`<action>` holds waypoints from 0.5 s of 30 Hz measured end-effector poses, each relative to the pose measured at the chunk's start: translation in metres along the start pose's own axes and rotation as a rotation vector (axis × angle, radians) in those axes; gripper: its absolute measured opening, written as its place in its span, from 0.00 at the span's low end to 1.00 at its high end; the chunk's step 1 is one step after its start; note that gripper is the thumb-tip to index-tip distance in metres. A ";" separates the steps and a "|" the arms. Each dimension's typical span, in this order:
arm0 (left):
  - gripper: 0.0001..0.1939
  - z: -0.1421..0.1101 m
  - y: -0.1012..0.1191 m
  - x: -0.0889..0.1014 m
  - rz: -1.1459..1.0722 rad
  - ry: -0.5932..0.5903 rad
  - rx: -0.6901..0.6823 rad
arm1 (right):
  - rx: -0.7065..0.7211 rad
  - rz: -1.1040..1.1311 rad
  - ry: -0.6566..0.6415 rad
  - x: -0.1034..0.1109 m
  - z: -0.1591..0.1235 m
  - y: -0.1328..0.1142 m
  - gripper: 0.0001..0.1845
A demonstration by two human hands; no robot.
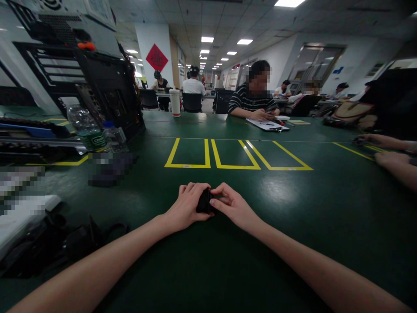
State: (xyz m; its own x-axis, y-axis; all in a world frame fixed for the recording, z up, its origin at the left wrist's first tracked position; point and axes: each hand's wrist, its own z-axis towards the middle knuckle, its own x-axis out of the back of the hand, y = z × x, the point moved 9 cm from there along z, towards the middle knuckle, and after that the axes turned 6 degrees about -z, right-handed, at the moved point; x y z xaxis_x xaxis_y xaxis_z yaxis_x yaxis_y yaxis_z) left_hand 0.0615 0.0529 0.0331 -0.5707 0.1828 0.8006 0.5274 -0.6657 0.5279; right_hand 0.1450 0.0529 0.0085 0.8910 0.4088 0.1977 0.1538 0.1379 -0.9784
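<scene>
A small black boxy object (203, 202) is between my two hands, low over the green table (247, 261); its exact kind does not show. My left hand (187, 206) wraps round it from the left, fingers over the top and thumb along the near side. From the right, my right hand (232, 203) pinches at its right edge with thumb and index finger. Much of the object is hidden behind my fingers. Beyond my hands, yellow tape outlines (234, 166) mark three areas on the tabletop.
At left stand a black computer case (114, 95), a clear bottle (83, 124) and a blue-capped bottle (114, 135). Black gear (74, 237) lies nearer. Across the table are a white tumbler (175, 103), a clipboard (267, 124) and a seated person. Another person's hands (387, 150) reach in at right.
</scene>
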 end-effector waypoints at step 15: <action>0.28 0.002 -0.004 -0.002 0.024 0.057 -0.012 | 0.008 0.031 -0.022 -0.001 0.000 0.000 0.07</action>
State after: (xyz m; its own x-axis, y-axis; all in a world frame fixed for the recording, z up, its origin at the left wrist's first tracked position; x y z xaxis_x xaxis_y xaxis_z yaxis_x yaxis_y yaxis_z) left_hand 0.0613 0.0567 0.0299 -0.5928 0.1251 0.7956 0.5342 -0.6782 0.5046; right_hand 0.1438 0.0527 0.0088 0.8854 0.4331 0.1687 0.1230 0.1318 -0.9836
